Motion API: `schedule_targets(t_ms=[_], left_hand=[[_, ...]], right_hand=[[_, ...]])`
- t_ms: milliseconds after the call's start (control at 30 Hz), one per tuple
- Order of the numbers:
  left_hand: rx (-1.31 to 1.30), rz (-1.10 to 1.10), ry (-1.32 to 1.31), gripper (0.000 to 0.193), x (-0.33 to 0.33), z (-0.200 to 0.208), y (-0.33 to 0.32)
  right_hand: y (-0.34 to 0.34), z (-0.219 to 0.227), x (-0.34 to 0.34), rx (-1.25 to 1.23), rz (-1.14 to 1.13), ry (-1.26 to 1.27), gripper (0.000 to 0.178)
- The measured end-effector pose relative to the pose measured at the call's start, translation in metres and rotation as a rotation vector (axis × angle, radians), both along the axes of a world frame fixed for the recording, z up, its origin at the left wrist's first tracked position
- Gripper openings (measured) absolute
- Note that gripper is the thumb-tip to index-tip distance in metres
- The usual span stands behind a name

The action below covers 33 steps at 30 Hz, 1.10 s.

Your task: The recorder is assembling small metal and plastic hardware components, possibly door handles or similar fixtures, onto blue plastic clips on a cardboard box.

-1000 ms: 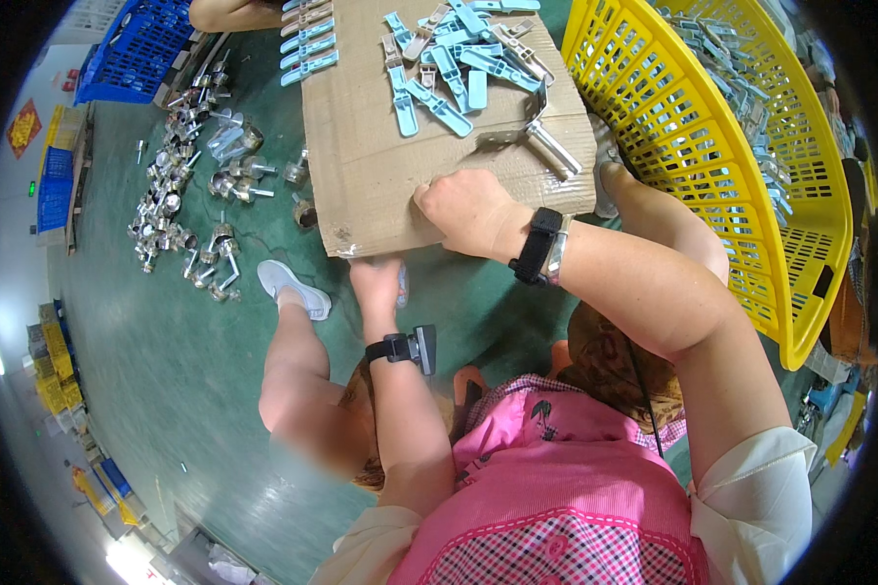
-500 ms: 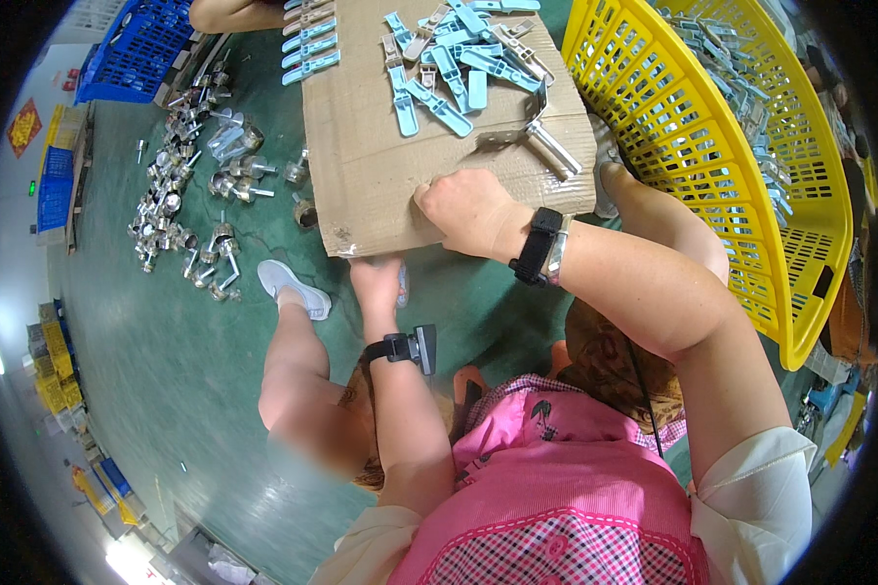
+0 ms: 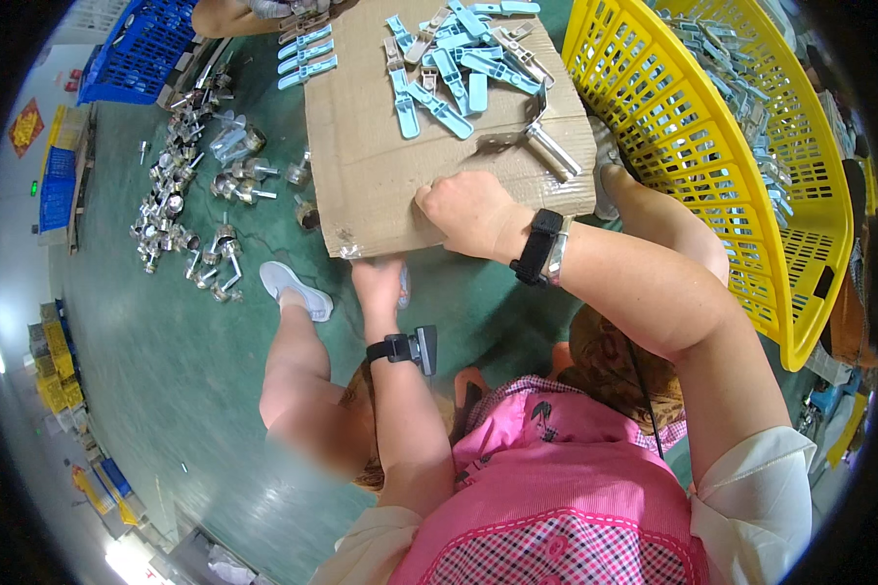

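Note:
A sheet of cardboard (image 3: 371, 175) lies flat in front of me. My right hand (image 3: 463, 210) rests in a fist on its near part; anything inside the fist is hidden. My left hand (image 3: 376, 283) reaches up to the near left edge, its fingers out of sight beneath the board. A pile of light blue and beige plastic clip-like pieces (image 3: 449, 78) covers the far right of the cardboard. Right of my fist stands a metal bracket with a round rod (image 3: 553, 151). Several blue pieces (image 3: 307, 73) line the far left edge.
On the right stands a yellow slatted basket (image 3: 673, 127) holding more plastic pieces. Metal cup-shaped parts with stems (image 3: 171, 200) lie scattered on the green floor at left. Beyond them is a blue crate (image 3: 137, 54). A co-worker's arm (image 3: 229, 18) enters at the far left.
The co-worker's hand has come in over the far left corner of the cardboard. The row of pieces there has shifted slightly left. My hands stay almost where they were.

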<state>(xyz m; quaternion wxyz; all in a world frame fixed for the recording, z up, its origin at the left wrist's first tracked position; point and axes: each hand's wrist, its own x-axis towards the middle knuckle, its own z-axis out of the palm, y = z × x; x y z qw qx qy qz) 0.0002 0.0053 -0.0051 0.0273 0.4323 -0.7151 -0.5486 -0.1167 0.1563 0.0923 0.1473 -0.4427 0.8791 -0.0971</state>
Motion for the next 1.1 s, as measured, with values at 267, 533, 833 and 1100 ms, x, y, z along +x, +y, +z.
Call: schedule_targets(t_ms=[267, 533, 833, 1100], left_hand=[[0.03, -0.038, 0.022, 0.06, 0.001, 0.0, -0.003], [0.016, -0.03, 0.079, 0.064, 0.003, 0.0, 0.0], [-0.004, -0.05, 0.11, 0.069, 0.004, -0.007, -0.002], [0.026, -0.044, 0.084, 0.07, 0.003, -0.004, 0.0]], right_hand=[[0.004, 0.001, 0.002, -0.069, -0.003, 0.033, 0.013], [0.023, 0.007, -0.006, -0.173, 0.107, -0.112, 0.032], [0.091, 0.012, -0.034, -0.332, -0.369, 0.227, 0.027], [0.109, 0.016, -0.032, -0.367, -0.455, 0.351, 0.035]])
